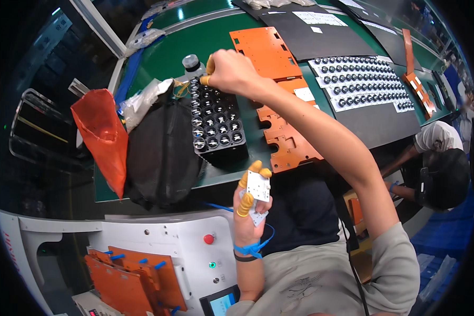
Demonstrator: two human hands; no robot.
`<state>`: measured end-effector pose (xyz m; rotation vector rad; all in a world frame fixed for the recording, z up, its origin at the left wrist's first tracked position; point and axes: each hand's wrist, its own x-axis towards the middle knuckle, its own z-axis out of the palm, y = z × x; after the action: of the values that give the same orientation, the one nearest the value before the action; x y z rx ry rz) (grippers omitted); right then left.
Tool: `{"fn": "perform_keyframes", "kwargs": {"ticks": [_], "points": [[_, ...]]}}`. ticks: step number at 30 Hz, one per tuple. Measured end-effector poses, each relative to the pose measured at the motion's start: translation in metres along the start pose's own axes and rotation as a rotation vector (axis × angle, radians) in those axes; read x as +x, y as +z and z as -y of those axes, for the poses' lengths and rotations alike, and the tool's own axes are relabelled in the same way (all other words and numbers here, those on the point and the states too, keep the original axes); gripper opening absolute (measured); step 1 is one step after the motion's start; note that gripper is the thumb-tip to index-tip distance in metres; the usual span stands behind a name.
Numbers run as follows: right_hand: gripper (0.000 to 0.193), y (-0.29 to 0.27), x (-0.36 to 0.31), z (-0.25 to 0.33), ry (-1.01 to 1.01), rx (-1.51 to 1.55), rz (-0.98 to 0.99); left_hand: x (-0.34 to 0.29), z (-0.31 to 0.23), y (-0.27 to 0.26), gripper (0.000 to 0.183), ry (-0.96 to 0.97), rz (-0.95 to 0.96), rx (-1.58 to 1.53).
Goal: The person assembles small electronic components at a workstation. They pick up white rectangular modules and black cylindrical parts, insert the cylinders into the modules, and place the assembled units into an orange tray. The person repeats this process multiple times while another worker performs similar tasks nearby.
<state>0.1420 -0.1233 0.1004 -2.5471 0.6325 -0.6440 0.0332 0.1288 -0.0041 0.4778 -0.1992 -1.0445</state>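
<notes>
My left hand, in yellow finger cots and a blue wrist strap, is closed on small white circuit boards near the table's front edge. My right arm reaches across to the far end of a black rack with rows of round, shiny lens-like parts. There my right hand is bent in a pinch, yellow cots on its fingertips. Whatever those fingers pinch, if anything, is hidden. Just left of that hand stands a clear bottle with a dark lower part.
Orange fixture plates lie right of the rack, beside white boards bearing rows of black round parts. A black bag and an orange bag sit at left. A white machine is in front; a person is at right.
</notes>
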Motion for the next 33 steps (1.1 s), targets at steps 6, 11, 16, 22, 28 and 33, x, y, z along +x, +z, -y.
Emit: {"fn": "perform_keyframes", "kwargs": {"ticks": [6,11,16,22,28,33], "points": [[0.032,-0.053,-0.086,0.030,-0.016,0.724,0.097,0.004,-0.012,-0.001,0.076,0.145,0.049,-0.042],[0.026,-0.079,-0.178,0.013,-0.244,0.760,0.121,0.005,-0.002,0.015,0.082,0.243,-0.005,0.036],[0.029,-0.076,-0.217,0.001,-0.157,0.780,0.242,0.008,0.010,0.032,0.087,0.495,-0.029,0.289],[0.030,-0.077,-0.230,-0.004,-0.062,0.893,0.268,0.007,0.015,0.031,0.075,0.688,0.052,0.637],[0.029,-0.080,-0.232,-0.007,-0.122,0.798,0.185,0.007,0.019,0.038,0.062,0.784,0.066,0.757],[0.026,-0.085,-0.233,-0.008,0.074,0.818,0.332,0.008,0.021,0.036,0.058,0.855,0.093,0.897]]}}
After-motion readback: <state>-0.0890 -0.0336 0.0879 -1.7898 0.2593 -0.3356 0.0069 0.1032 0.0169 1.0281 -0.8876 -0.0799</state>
